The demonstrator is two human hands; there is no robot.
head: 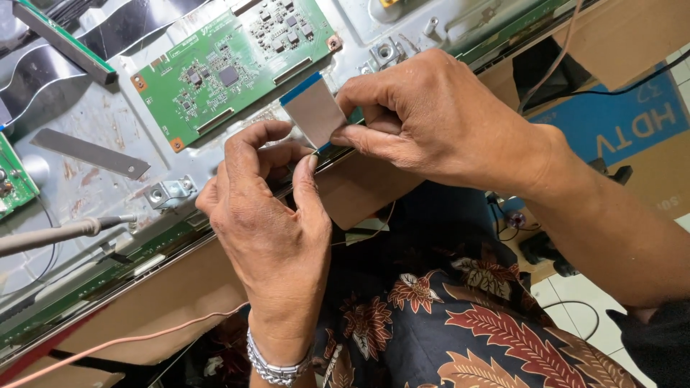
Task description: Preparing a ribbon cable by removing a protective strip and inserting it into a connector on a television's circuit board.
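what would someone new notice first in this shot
Most striking are the two hands meeting mid-frame: the right hand pinches a flat grey ribbon cable with a blue end, and the left hand presses its fingertips at the cable's base along the panel edge. Just above them lies a green circuit board screwed to the scuffed metal back panel. A probe pokes in from the left.

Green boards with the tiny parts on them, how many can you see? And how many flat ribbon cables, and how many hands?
Green circuit boards: 3 (big one, narrow one at top left, one at the left edge)
Flat ribbon cable with blue tip: 1, pinched by the right hand
Hands: 2 (left hand, right hand)
Total: 6
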